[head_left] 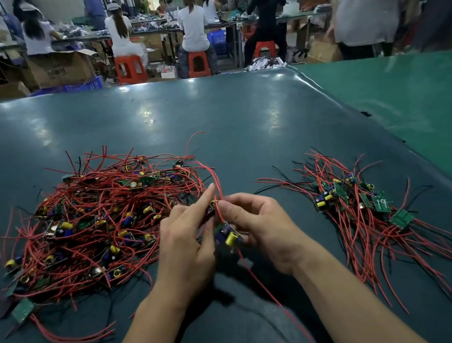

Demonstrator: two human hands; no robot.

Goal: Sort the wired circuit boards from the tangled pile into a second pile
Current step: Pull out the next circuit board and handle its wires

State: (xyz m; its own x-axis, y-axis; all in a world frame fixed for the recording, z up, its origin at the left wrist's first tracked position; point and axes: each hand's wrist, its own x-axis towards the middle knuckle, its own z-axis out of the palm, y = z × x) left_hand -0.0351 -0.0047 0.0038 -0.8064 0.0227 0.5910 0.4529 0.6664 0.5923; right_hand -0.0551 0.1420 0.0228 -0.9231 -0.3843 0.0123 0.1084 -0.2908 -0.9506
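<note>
At the centre of the frame, both hands meet over the dark green table mat and hold one wired circuit board between them. The board carries a yellow capacitor that faces the camera and sits low in the gap between the two palms. The left hand has its fingers curled toward the board, with the index finger stretched up and to the right. The right hand pinches the board's upper edge with thumb and bent fingers. A red wire runs from the board down toward the lower middle of the frame, and another red lead arcs up from the fingers toward the tangled pile, which fills the left centre, just beside the left hand. The second pile, smaller, with its wires lying roughly parallel, lies at right centre, apart from the right hand. In the upper part of the frame, people sit on red stools at far benches.
</note>
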